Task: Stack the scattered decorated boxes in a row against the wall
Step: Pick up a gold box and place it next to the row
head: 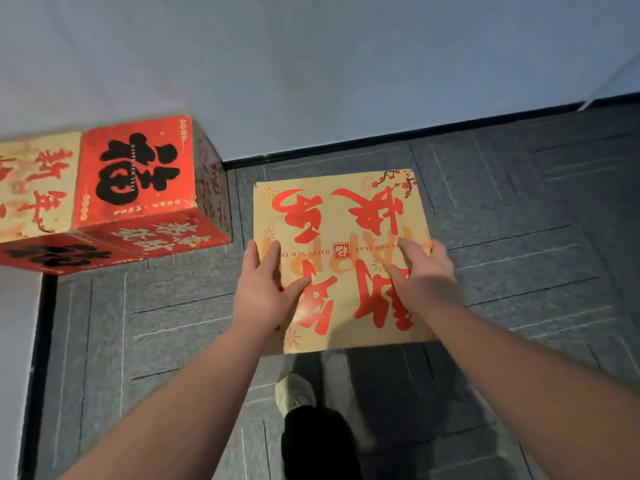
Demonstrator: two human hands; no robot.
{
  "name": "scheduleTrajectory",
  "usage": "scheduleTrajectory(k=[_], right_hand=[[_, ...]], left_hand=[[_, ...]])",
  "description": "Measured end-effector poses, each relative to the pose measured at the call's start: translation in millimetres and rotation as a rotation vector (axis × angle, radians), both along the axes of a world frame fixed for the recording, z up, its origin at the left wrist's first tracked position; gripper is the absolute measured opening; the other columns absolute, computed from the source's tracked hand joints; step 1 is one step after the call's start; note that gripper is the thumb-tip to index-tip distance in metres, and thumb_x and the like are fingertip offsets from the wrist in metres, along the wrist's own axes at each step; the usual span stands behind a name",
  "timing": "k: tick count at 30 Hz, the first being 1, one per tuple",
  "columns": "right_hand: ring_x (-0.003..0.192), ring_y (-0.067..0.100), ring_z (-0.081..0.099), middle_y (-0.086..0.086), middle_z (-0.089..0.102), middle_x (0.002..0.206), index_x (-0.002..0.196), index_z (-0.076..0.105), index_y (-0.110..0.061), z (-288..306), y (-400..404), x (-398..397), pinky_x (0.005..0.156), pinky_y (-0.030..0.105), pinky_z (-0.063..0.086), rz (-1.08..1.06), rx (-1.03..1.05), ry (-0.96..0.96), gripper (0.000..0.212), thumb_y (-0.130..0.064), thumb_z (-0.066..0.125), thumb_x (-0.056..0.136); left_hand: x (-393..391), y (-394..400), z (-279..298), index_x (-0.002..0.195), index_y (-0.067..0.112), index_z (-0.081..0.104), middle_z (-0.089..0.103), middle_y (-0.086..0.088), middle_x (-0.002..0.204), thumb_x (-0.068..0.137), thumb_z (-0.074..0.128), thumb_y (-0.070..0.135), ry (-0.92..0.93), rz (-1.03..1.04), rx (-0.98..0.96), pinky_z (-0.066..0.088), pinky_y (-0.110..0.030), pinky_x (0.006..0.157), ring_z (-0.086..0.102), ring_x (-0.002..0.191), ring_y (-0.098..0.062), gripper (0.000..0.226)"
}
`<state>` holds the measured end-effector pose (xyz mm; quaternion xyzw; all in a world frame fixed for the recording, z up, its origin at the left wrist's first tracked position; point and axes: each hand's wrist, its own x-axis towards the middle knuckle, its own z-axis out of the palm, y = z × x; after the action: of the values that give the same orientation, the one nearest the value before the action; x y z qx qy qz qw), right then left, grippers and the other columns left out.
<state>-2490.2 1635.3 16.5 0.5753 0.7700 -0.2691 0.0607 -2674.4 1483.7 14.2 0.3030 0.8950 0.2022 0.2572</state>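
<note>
Two hands, left hand (266, 289) and right hand (426, 275), fingers spread, clasp opposite sides of tan box (341, 258), held above floor (519, 237), right of red box (138, 174). Step judged: carrying toward wall (346, 64). Next move: set it down beside red box. Stack's left end cut off; tan box's underside hidden.

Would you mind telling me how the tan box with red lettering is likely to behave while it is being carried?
The tan box looks like stiff cardboard, with flat faces and crisp edges. It is probably light, since the left hand and right hand support it mainly with fingers. Its smooth printed surface may slip.
</note>
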Motion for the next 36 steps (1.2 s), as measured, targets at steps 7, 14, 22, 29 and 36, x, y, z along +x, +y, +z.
scheduleTrajectory(k=[7,14,22,29,36], right_hand=[[0.109,0.027,0.054,0.014,0.043,0.132,0.14,0.044,-0.029,-10.6,60.5,-109.2,0.087,0.04,0.052,0.03,0.107,0.029,0.053,-0.051,0.053,0.091],[0.125,0.033,0.043,0.013,0.033,0.142,0.14,0.039,-0.033,-28.8,110.7,-185.4,0.101,0.052,0.044,0.035,0.074,-0.001,0.055,-0.049,0.055,0.09],[0.127,0.03,0.041,0.012,0.032,0.141,0.143,0.037,-0.032,-73.9,168.2,-247.8,0.102,0.048,0.042,0.068,0.029,-0.029,0.06,-0.051,0.056,0.089],[0.129,0.032,0.036,0.013,0.03,0.142,0.144,0.034,-0.029,-119.6,208.1,-285.1,0.104,0.048,0.038,0.116,-0.016,-0.041,0.062,-0.048,0.057,0.09],[0.13,0.033,0.036,0.014,0.028,0.142,0.146,0.031,-0.03,-146.7,228.2,-300.4,0.104,0.049,0.039,0.122,-0.057,-0.038,0.064,-0.047,0.057,0.09]], left_hand=[[-109.1,62.5,-7.8,0.15,0.023,0.027,0.007,-0.003,0.159,0.079,0.068,0.052,-0.018,-0.018,0.04,0.026,-0.033,0.112,0.015,0.145,-0.02,0.087],[-182.1,110.0,-28.7,0.15,0.025,0.026,0.006,-0.001,0.159,0.079,0.067,0.054,-0.021,0.002,0.028,0.026,-0.033,0.112,0.015,0.145,-0.019,0.086],[-231.6,158.1,-80.3,0.15,0.03,0.023,-0.001,0.005,0.16,0.081,0.067,0.05,-0.097,0.086,0.003,0.019,-0.025,0.111,0.01,0.145,-0.014,0.084],[-267.8,191.7,-121.6,0.149,0.023,0.028,0.007,-0.01,0.159,0.078,0.069,0.05,-0.047,0.093,-0.021,0.022,-0.029,0.113,0.007,0.147,-0.02,0.086],[-286.4,214.2,-150.2,0.149,0.022,0.026,0.006,-0.01,0.159,0.079,0.07,0.048,-0.009,0.063,-0.037,0.021,-0.029,0.113,0.007,0.146,-0.021,0.087]])
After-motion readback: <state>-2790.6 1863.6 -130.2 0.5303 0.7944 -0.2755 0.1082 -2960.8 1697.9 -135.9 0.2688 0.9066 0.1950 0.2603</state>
